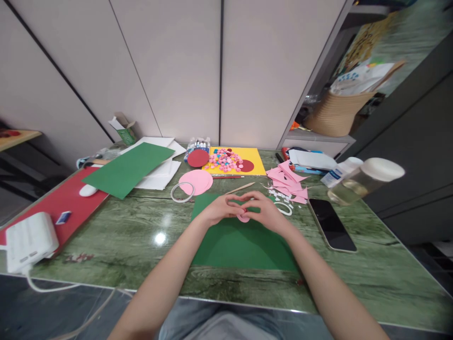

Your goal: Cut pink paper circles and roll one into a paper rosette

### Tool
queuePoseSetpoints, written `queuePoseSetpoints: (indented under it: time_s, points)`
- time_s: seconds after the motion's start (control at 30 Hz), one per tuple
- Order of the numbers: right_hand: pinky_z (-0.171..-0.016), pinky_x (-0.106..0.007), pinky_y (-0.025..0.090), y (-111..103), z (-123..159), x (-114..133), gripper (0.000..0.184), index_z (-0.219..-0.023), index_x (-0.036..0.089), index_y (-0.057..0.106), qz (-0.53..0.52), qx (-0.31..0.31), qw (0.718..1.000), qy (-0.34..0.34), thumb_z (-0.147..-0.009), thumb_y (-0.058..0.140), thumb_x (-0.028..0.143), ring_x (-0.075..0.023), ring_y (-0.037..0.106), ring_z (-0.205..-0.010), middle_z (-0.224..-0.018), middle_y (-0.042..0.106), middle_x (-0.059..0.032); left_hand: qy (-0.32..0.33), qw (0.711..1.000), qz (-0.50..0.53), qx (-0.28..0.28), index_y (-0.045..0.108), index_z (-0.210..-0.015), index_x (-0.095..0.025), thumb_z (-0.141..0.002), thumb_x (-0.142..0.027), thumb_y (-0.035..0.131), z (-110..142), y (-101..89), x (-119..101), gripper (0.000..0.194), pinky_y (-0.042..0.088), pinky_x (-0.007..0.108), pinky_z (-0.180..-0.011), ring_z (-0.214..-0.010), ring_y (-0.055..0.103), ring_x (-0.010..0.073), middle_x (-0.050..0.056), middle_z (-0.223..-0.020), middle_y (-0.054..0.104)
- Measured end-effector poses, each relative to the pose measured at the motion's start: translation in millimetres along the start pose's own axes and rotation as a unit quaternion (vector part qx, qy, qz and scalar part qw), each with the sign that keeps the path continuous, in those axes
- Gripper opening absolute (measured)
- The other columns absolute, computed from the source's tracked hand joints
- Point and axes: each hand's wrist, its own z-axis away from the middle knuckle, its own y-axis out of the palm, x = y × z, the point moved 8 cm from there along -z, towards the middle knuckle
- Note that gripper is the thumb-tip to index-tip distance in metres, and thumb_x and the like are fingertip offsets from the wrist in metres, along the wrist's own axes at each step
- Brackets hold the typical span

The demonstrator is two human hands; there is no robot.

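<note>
Over a dark green sheet of paper (244, 248), my left hand (222, 208) and my right hand (262, 208) meet at the fingertips. Between them is a small pink paper piece (243, 218), pinched by the fingers of both hands; its exact shape is partly hidden. A thin wooden stick (240, 188) lies just beyond my fingers. To the left of the hands are pink paper circles (201, 182) and a roll of tape (182, 192). A second white tape roll (284, 208) rests close to my right hand, beside small white scraps (278, 194).
Many small pink and coloured pieces (224, 160) and a red circle sit on yellow paper (257, 156) at the back. Pink offcuts (287, 179), a phone (331, 224) and a bottle (366, 182) stand right. A white power adapter (31, 241) lies on red paper (79, 208) at left.
</note>
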Motion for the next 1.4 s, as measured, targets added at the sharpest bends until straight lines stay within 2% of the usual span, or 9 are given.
queuePoseSetpoints:
  time_s: [0.17, 0.33, 0.5, 0.7, 0.8, 1.17, 1.4]
  points:
    - [-0.088, -0.040, 0.042, -3.0, -0.4, -5.9, 0.006, -0.083, 0.024, 0.066, 0.055, -0.042, 0.998, 0.009, -0.078, 0.062, 0.025, -0.0212, 0.053, -0.100, -0.102, 0.059, -0.0051, 0.004, 0.997, 0.031, -0.069, 0.056, -0.102, -0.014, -0.057, -0.021, 0.077, -2.4, -2.2, 3.6, 0.050, 0.047, 0.030, -0.073, -0.068, 0.066, 0.0143, 0.006, -0.079, 0.069]
    - [-0.086, -0.040, 0.042, -3.0, -0.6, -8.7, 0.006, -0.078, 0.022, 0.063, 0.058, -0.057, 0.996, 0.031, -0.074, 0.066, 0.025, -0.0215, 0.054, -0.098, -0.099, 0.060, -0.0049, 0.007, 0.995, 0.066, -0.081, 0.056, -0.102, -0.015, -0.056, -0.018, 0.078, -6.6, -2.3, 10.7, 0.051, 0.047, 0.027, -0.072, -0.067, 0.065, 0.0122, 0.004, -0.078, 0.069]
    - [-0.088, -0.039, 0.043, -2.8, -0.6, -7.7, 0.006, -0.080, 0.023, 0.066, 0.010, -0.041, 0.998, 0.041, -0.075, 0.065, 0.026, -0.0206, 0.054, -0.099, -0.101, 0.058, -0.0043, 0.002, 0.997, 0.048, -0.062, 0.055, -0.105, -0.014, -0.056, -0.019, 0.078, -6.0, -6.5, 8.0, 0.054, 0.048, 0.031, -0.072, -0.068, 0.066, 0.0149, 0.006, -0.079, 0.069]
    - [-0.092, -0.039, 0.042, 2.2, 0.6, -2.2, 0.015, -0.090, 0.029, 0.069, -0.038, 0.013, 0.999, 0.020, -0.075, 0.065, 0.028, -0.0209, 0.054, -0.104, -0.107, 0.056, -0.0041, -0.021, 0.999, 0.004, 0.029, 0.052, -0.112, -0.014, -0.056, -0.015, 0.077, 2.8, 0.6, -1.7, 0.061, 0.048, 0.034, -0.074, -0.069, 0.065, 0.0159, 0.006, -0.074, 0.069]
    - [-0.093, -0.039, 0.041, 5.9, 0.9, -2.0, 0.015, -0.090, 0.029, 0.069, -0.047, 0.032, 0.998, 0.017, -0.076, 0.064, 0.028, -0.0205, 0.053, -0.105, -0.108, 0.056, -0.0044, -0.017, 0.999, -0.010, 0.042, 0.052, -0.113, -0.015, -0.057, -0.015, 0.077, 4.7, 2.7, -4.2, 0.061, 0.048, 0.035, -0.075, -0.070, 0.066, 0.0163, 0.005, -0.072, 0.069]
    - [-0.088, -0.037, 0.043, -3.8, -0.6, -6.7, 0.008, -0.085, 0.024, 0.065, 0.007, -0.050, 0.998, 0.029, -0.078, 0.062, 0.025, -0.0196, 0.053, -0.100, -0.101, 0.058, -0.0044, 0.010, 0.998, 0.047, -0.028, 0.054, -0.108, -0.017, -0.060, -0.019, 0.076, -5.3, -1.2, 3.8, 0.053, 0.046, 0.033, -0.079, -0.072, 0.066, 0.0152, 0.005, -0.083, 0.068]
    - [-0.087, -0.039, 0.044, -5.9, -0.9, -8.7, 0.013, -0.090, 0.026, 0.066, 0.011, -0.058, 0.998, 0.021, -0.078, 0.061, 0.026, -0.0202, 0.055, -0.099, -0.101, 0.060, -0.0044, 0.011, 0.995, 0.057, -0.080, 0.054, -0.107, -0.017, -0.056, -0.018, 0.078, -5.1, -7.8, 5.0, 0.056, 0.047, 0.030, -0.075, -0.069, 0.066, 0.0141, 0.004, -0.075, 0.069]
